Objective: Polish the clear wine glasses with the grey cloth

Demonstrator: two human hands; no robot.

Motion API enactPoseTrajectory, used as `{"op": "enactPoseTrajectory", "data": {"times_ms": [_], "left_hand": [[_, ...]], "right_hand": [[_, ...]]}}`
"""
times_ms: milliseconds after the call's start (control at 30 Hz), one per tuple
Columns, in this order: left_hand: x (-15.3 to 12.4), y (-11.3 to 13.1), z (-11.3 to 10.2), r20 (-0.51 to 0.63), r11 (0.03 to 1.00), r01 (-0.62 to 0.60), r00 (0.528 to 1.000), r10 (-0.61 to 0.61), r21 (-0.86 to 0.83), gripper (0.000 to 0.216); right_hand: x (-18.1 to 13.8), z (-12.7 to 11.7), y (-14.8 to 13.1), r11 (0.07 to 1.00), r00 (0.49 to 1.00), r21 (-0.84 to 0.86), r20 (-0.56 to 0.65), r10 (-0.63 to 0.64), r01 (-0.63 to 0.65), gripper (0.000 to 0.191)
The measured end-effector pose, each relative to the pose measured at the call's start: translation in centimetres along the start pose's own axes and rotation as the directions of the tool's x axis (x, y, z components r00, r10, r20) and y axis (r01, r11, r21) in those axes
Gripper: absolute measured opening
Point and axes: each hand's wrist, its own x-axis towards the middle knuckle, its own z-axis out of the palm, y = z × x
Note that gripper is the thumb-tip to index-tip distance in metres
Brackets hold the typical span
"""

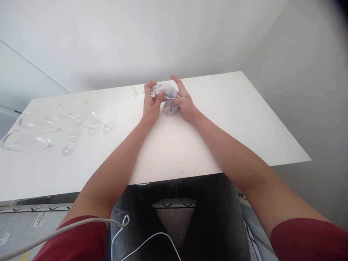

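Note:
A clear stemmed glass lies sideways in the air over the far part of the white table, its foot pointing left. My left hand is closed around its bowl, with the thumb over the near side. A light grey cloth is bunched over the bowl and at its right end, with some hanging below. My right hand grips this cloth, its index finger stretched out past it. Cloth and fingers hide most of the bowl and rim, so I cannot tell how far the cloth reaches inside.
Several clear stemmed glasses stand grouped on the left of the white table. A wall runs behind it, and another is at the right. Below the near edge, a white cable lies over my lap.

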Motion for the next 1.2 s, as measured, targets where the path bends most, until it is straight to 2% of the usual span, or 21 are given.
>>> {"op": "enactPoseTrajectory", "data": {"times_ms": [67,167,333,400,500,567,633,700,800,867,933,1033,1200], "left_hand": [[0.0,0.0,-0.1,0.021,0.999,-0.017,1.000,0.016,0.049,0.054],[0.0,0.1,-0.3,-0.006,0.990,0.018,1.000,-0.017,0.141,0.055],[-0.1,0.0,-0.5,-0.080,0.986,0.077,0.995,-0.065,0.148,0.065],[-0.1,-0.1,-0.5,-0.106,0.985,0.093,0.991,-0.078,0.146,0.066],[0.0,-0.1,-0.6,-0.094,0.983,0.128,0.989,-0.116,0.129,0.065],[-0.1,0.1,-0.6,-0.045,0.985,0.127,0.991,-0.122,0.116,0.064],[-0.1,0.4,-0.5,-0.014,0.987,0.115,0.993,-0.114,0.114,0.062],[-0.2,0.7,-0.4,-0.010,0.986,0.112,0.994,-0.112,0.122,0.061],[-0.2,0.6,-0.3,-0.015,0.988,0.087,0.996,-0.085,0.126,0.063],[-0.1,0.3,-0.3,-0.020,0.991,0.061,0.998,-0.059,0.121,0.066],[0.1,-0.1,-0.4,-0.054,0.992,0.058,0.997,-0.052,0.115,0.068],[0.2,-0.4,-0.5,-0.090,0.992,0.081,0.993,-0.073,0.092,0.069],[0.0,0.4,-0.3,-0.052,0.993,0.046,0.998,-0.040,0.105,0.065]], "right_hand": [[-0.1,-0.2,-0.1,1.000,0.999,0.011,0.045,0.012,-0.012,0.090],[-0.1,-0.2,-0.3,0.999,0.996,-0.026,0.087,-0.018,0.020,0.080],[0.1,0.3,0.1,0.991,0.997,-0.112,0.028,-0.066,0.068,0.056],[0.2,0.3,0.3,0.992,0.997,-0.110,-0.041,-0.064,0.060,0.058],[0.1,0.1,0.3,0.998,0.995,-0.051,-0.093,-0.039,0.034,0.074],[0.0,-0.1,0.1,1.000,0.999,-0.001,-0.028,-0.026,0.026,0.086],[-0.1,-0.1,-0.3,0.999,0.997,0.030,0.061,-0.038,0.036,0.090],[-0.2,0.1,-0.7,0.999,0.995,0.013,0.091,-0.049,0.048,0.082],[-0.2,0.7,-1.1,0.996,0.999,-0.078,0.019,-0.039,0.040,0.059],[-0.2,1.1,-1.3,0.993,0.999,-0.107,-0.028,-0.041,0.038,0.051],[-0.3,1.2,-1.2,0.994,0.996,-0.099,-0.072,-0.055,0.047,0.050],[-0.3,1.0,-1.1,0.996,0.993,-0.073,-0.097,-0.062,0.055,0.060],[-0.5,1.0,-1.1,0.998,0.995,-0.022,0.083,-0.059,0.061,0.074]]}}
